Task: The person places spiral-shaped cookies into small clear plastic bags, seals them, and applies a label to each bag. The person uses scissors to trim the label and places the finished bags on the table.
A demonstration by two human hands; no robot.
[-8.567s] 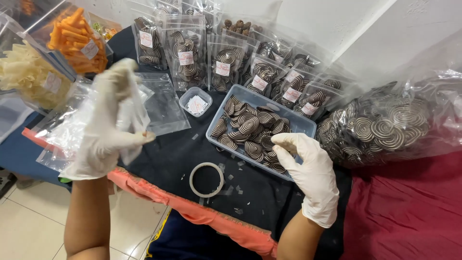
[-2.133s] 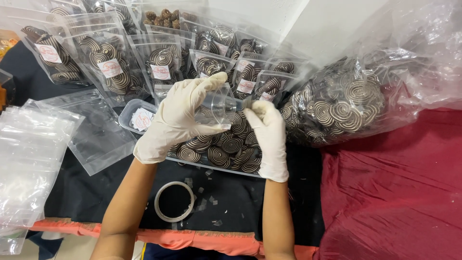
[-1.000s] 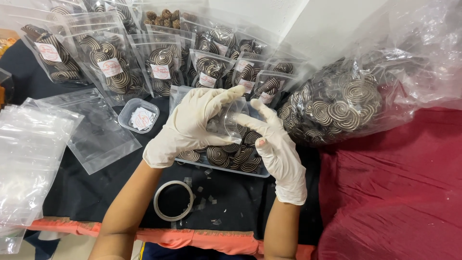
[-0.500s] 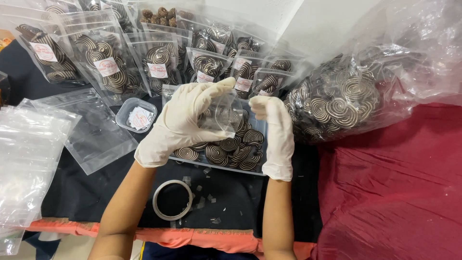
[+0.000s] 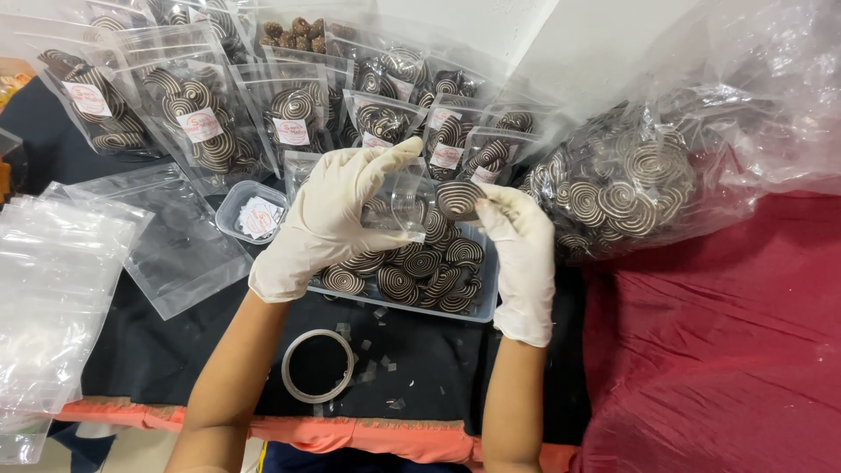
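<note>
From the head camera, both forearms come up from the bottom edge, bare to the wrist, white gloves on. The left hand (image 5: 328, 223) is raised over the tray (image 5: 484, 298), fingers closed round a small clear pouch (image 5: 399, 203), thumb and forefinger pinching its top edge. The right hand (image 5: 521, 258) stands upright just beside it, fingertips gripping one swirl cookie (image 5: 459, 198) right at the pouch's mouth.

Hard to say whether the cookie is inside the pouch or only at its lip; the plastic is see-through and the left glove covers most of it. The left part of the tray is hidden behind the left hand, and the elbows are cut off below.

The cookie is a round disc, dark brown with a pale spiral running through it, its face turned to the camera. More of the same lie piled in the tray beneath the hands.

Behind, a row of filled pouches (image 5: 293, 118) stands with round labels. On the right a big clear bag of cookies (image 5: 626, 188) slumps over red cloth (image 5: 710, 350). A small tub (image 5: 254, 215), empty pouches (image 5: 61, 289) and a tape ring (image 5: 317, 366) sit on the black table cover (image 5: 158, 350).
</note>
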